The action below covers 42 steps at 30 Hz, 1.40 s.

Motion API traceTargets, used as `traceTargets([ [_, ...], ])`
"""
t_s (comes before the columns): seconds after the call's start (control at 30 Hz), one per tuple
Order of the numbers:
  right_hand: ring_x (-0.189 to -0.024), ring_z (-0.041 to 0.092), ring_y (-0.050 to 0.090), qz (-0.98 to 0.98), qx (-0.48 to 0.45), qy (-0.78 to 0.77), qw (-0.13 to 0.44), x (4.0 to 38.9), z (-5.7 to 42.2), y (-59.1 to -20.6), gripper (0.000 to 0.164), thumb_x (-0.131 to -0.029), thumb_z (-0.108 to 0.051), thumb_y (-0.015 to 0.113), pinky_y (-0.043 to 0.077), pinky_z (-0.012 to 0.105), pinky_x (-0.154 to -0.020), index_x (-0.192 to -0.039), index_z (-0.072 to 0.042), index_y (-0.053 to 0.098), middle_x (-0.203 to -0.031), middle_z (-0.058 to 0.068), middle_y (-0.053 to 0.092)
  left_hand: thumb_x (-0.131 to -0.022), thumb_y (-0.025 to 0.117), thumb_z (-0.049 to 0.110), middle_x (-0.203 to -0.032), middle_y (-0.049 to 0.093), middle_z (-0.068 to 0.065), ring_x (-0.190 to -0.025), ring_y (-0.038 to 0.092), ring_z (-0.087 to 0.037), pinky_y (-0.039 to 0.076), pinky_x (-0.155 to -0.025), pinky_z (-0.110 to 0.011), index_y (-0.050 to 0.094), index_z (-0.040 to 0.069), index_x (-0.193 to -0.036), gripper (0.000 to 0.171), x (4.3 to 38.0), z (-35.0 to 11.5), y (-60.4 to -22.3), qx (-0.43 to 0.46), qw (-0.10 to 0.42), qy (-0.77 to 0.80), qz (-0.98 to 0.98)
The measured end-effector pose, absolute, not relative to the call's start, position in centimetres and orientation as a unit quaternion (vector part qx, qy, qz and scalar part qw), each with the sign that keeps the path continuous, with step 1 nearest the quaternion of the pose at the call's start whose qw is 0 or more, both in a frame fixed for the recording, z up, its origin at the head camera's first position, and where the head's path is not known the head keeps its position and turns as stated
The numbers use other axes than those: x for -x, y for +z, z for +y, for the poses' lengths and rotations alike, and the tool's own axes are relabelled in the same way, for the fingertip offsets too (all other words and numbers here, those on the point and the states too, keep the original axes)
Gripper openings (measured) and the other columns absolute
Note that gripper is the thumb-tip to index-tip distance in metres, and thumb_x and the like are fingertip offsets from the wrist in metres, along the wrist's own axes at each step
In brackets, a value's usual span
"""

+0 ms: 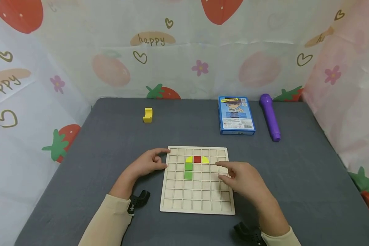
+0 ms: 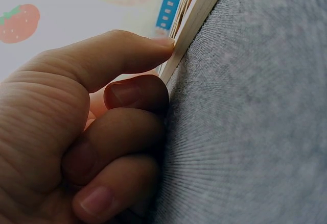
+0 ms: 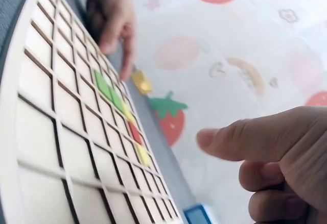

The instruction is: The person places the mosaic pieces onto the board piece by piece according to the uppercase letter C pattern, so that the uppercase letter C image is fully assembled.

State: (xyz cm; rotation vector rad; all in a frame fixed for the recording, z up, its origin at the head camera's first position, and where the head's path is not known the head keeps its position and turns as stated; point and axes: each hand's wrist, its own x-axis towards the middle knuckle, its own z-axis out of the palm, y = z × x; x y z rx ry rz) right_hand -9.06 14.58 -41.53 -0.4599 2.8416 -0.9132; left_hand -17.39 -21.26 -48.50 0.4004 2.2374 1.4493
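A pale wooden grid board (image 1: 196, 205) lies flat between the hands. In its upper part sit a red square tile (image 1: 197, 159) between two yellow rounded tiles (image 1: 205, 160), and two green square tiles (image 1: 188, 166) under the left yellow one. My left hand (image 1: 146, 162) touches the board's left side, index fingertip at the far corner and thumb lower down. In the left wrist view, the thumb (image 2: 122, 53) meets the board's edge while other fingers curl. My right hand (image 1: 246, 177) is over the board's right side, thumb and index finger apart, holding nothing.
A yellow notched block (image 1: 148, 115) stands at the back left. A blue printed box (image 1: 236, 116) lies at the back right, beside a purple stick with a rounded head (image 1: 270, 118). Patterned cloth hangs behind and along both sides of the grey table (image 1: 117, 136).
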Motion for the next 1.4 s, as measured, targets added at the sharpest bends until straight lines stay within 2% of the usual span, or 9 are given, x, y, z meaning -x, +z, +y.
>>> traceTargets([
  [0.2,-0.055,0.013,0.041,0.942,0.099,-0.309,0.083,8.4,17.2,-41.5,0.041,-0.092,-0.018,0.079,0.036,0.032,-0.053,-0.132,-0.014,0.070,-0.063,-0.004,0.045,-0.093,0.073,0.005,-0.058,0.048,0.001,-0.046,0.036,-0.010,0.032,-0.049,-0.027,0.047,0.001,-0.150,0.063,17.6,-21.3,-48.5,-0.142,0.221,0.523,0.811],
  [0.27,-0.054,0.014,0.037,0.945,0.088,-0.302,0.088,8.2,18.0,-41.7,0.039,-0.092,-0.019,0.078,0.033,0.032,-0.053,-0.130,-0.014,0.071,-0.063,-0.003,0.040,-0.094,0.073,0.006,-0.058,0.048,0.000,-0.045,0.036,-0.010,0.032,-0.049,-0.027,0.047,0.001,-0.150,0.063,17.5,-21.3,-48.5,-0.141,0.221,0.522,0.811],
  [0.4,-0.054,0.015,0.036,0.951,0.070,-0.287,0.093,7.8,19.1,-42.1,0.034,-0.090,-0.025,0.080,0.031,0.032,-0.053,-0.122,-0.013,0.074,-0.062,-0.003,0.039,-0.094,0.073,0.005,-0.058,0.048,0.001,-0.045,0.036,-0.010,0.032,-0.049,-0.027,0.048,0.002,-0.150,0.062,17.5,-21.3,-48.5,-0.139,0.225,0.524,0.810],
  [0.6,-0.055,0.016,0.038,0.956,0.043,-0.273,0.101,7.5,19.7,-43.3,0.031,-0.090,-0.032,0.081,0.031,0.034,-0.054,-0.114,-0.013,0.077,-0.061,-0.001,0.041,-0.094,0.073,0.006,-0.058,0.048,0.002,-0.046,0.036,-0.009,0.032,-0.049,-0.026,0.048,0.003,-0.150,0.062,17.6,-21.2,-48.5,-0.141,0.225,0.524,0.809],
  [0.83,-0.060,0.016,0.047,0.964,0.003,-0.251,0.090,8.0,18.5,-45.0,0.041,-0.087,-0.042,0.081,0.036,0.034,-0.054,-0.113,-0.011,0.075,-0.067,-0.002,0.052,-0.093,0.074,0.006,-0.058,0.047,0.001,-0.045,0.035,-0.009,0.031,-0.049,-0.026,0.047,0.001,-0.150,0.063,17.6,-21.3,-48.5,-0.140,0.223,0.521,0.812],
  [0.97,-0.060,0.017,0.049,0.960,-0.015,-0.264,0.088,8.1,18.2,-45.5,0.043,-0.084,-0.042,0.084,0.038,0.034,-0.054,-0.111,-0.010,0.074,-0.069,-0.001,0.055,-0.093,0.074,0.006,-0.058,0.047,0.001,-0.045,0.036,-0.009,0.031,-0.049,-0.026,0.046,0.000,-0.151,0.064,17.5,-21.2,-48.4,-0.142,0.224,0.523,0.810],
  [1.17,-0.060,0.018,0.049,0.951,-0.030,-0.298,0.072,8.5,18.5,-46.1,0.034,-0.085,-0.038,0.084,0.039,0.035,-0.055,-0.105,-0.011,0.075,-0.070,0.000,0.055,-0.092,0.074,0.005,-0.058,0.047,0.001,-0.045,0.035,-0.009,0.030,-0.048,-0.026,0.047,0.000,-0.150,0.064,17.5,-21.2,-48.5,-0.140,0.223,0.521,0.812],
  [1.3,-0.059,0.019,0.047,0.942,-0.044,-0.324,0.074,8.8,18.6,-46.2,0.031,-0.087,-0.032,0.082,0.036,0.035,-0.055,-0.105,-0.007,0.074,-0.070,0.002,0.053,-0.092,0.074,0.005,-0.058,0.046,0.002,-0.045,0.034,-0.009,0.030,-0.048,-0.026,0.048,0.001,-0.150,0.063,17.6,-21.2,-48.5,-0.138,0.225,0.521,0.812],
  [1.4,-0.061,0.019,0.047,0.944,-0.054,-0.320,0.066,8.8,18.4,-46.1,0.031,-0.085,-0.025,0.078,0.036,0.034,-0.056,-0.108,-0.005,0.073,-0.073,0.002,0.053,-0.093,0.074,0.005,-0.058,0.046,0.002,-0.045,0.034,-0.009,0.030,-0.048,-0.026,0.048,0.001,-0.150,0.063,17.6,-21.2,-48.5,-0.139,0.225,0.518,0.813],
])
